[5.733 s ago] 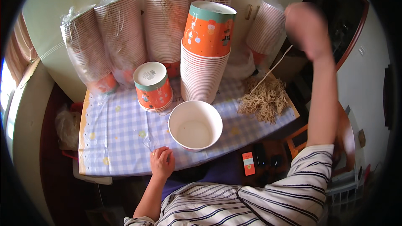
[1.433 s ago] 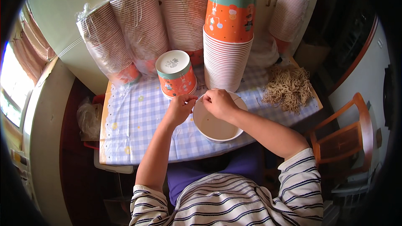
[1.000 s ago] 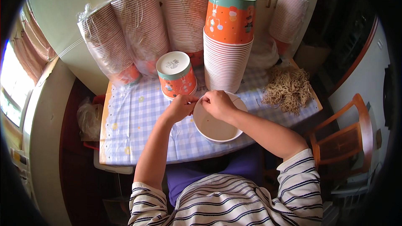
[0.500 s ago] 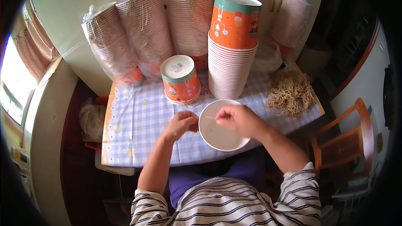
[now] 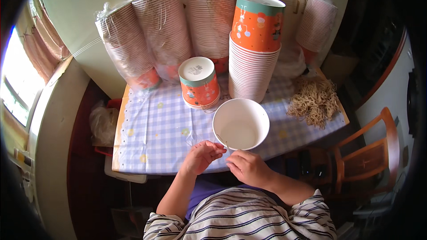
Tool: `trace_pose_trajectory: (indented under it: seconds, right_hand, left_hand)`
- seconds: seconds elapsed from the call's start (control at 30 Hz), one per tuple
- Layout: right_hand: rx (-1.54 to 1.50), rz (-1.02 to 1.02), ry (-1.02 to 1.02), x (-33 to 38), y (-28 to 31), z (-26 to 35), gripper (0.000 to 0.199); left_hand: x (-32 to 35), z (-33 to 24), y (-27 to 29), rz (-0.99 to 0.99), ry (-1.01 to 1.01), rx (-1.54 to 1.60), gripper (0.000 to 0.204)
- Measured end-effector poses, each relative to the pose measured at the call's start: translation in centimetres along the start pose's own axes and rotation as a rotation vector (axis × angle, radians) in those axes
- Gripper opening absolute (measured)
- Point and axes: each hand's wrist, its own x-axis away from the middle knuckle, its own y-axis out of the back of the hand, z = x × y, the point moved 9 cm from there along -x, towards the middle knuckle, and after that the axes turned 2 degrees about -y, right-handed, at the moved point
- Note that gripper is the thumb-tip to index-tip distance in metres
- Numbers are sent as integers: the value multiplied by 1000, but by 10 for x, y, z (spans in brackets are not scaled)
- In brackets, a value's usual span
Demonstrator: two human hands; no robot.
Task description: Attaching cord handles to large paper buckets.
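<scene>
Left hand (image 5: 204, 156), right hand (image 5: 250, 168): being held half-curled beside the white-lined paper tub (image 5: 253, 118); whether cord (image 5: 223, 142) is being pinched, indeterminable.

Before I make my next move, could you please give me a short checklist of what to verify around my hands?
1. Open tub upright, mouth up: ok.
2. Left hand and right hand both at the tub's near side: ok.
3. Tan strand at the near rim, firmly gripped: cannot tell; the fingers are curled.
4. Tall stack upright behind the tub: ok.
5. Gap between tub and tall stack: cannot tell; they meet in this view.
6. String pile neatly untangled: not ok; it lies in a loose heap on the right.
</scene>
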Motion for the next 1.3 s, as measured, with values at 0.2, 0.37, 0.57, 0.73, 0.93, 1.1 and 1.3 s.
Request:
trace_pose_trajectory:
  seconds: [0.2, 0.37, 0.57, 0.73, 0.93, 1.1, 1.3]
  right_hand:
    - [-233, -52, -95, 3, -25, -34, 11]
    - [-308, -57, -197, 9, -32, -48, 8]
    - [-197, -272, -205, 8, -2, -39, 11]
    - [-270, -330, -276, 10, -11, -48, 15]
    - [-314, -356, -326, 12, -13, -55, 14]
    - [-239, -402, -241, 12, -10, -49, 14]
    - [-218, -422, -244, 15, -5, -52, 11]
  left_hand:
    - [1, 5, -22, 112, -120, -72, 16]
    - [9, 9, -11, -48, -157, -88, 12]
    - [19, -3, -13, -175, -307, -472, 7]
    - [25, -2, -27, -219, -406, -742, 3]
    - [30, -16, -47, -223, -502, -1178, 8]
    - [31, -19, -53, -238, -515, -1196, 10]
    - [31, -21, -54, -233, -477, -1290, 19]
